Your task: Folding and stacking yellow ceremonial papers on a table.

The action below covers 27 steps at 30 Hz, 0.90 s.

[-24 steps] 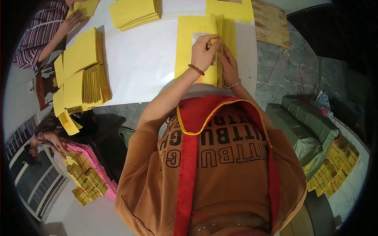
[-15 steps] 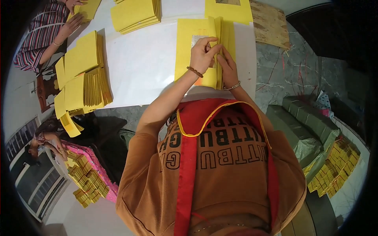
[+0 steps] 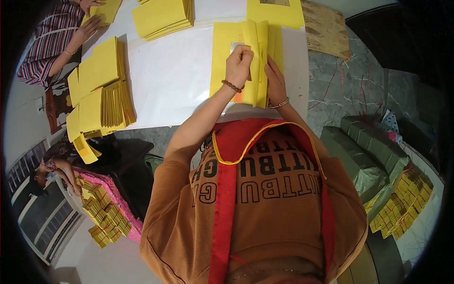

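Observation:
A stack of yellow paper sheets [image 3: 223,61] with a silvery patch lies in front of me on the white table. Some of its leaves form a raised, curved fold [image 3: 261,42] down the middle. My left hand [image 3: 238,64] is closed at the left side of this fold, its fingers curled on the paper; the fingertips are partly hidden. Along the fold's right side lies my right hand [image 3: 275,83], its fingers stretched out and touching the paper.
Yellow paper bundles [image 3: 101,85] stand at the table's left edge, another stack [image 3: 163,19] farther back. A co-worker's hand [image 3: 87,31] rests on yellow paper at far left. A wooden board [image 3: 326,28] lies beyond the right edge. Green wrapped packs [image 3: 359,156] stand at right.
My left hand has moved slightly left, and the raised yellow leaves have folded over leftward with it. My right hand has stayed at the right side, now apart from the left.

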{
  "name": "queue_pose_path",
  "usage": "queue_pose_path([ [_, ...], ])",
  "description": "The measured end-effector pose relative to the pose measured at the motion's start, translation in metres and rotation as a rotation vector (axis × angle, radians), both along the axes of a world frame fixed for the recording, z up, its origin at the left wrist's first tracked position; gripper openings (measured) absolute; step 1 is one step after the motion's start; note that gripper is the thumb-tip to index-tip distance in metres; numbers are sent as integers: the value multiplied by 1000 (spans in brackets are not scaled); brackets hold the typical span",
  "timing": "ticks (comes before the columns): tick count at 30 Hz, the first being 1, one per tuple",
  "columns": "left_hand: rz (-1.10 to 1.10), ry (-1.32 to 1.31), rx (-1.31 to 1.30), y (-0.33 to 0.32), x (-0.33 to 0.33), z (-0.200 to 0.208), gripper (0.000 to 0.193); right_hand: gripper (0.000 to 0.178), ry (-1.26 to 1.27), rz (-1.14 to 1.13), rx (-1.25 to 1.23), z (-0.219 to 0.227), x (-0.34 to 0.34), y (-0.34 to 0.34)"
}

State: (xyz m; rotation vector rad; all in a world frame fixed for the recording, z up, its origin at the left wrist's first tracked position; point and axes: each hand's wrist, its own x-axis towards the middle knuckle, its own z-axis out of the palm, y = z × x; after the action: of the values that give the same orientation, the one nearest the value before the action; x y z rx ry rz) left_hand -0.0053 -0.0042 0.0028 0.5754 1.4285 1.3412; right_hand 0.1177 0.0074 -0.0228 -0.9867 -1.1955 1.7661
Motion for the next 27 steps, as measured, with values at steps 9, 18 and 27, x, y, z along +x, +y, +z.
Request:
queue_pose_path([
  [9,132,304,257,0,1,-19,13,42,20,14,-11,1,0,0],
  [18,65,57,45,-6,8,3,16,40,131,56,2,-7,1,4],
  [27,-53,428,124,3,5,1,37,47,-88,-96,52,-5,-9,-6],
])
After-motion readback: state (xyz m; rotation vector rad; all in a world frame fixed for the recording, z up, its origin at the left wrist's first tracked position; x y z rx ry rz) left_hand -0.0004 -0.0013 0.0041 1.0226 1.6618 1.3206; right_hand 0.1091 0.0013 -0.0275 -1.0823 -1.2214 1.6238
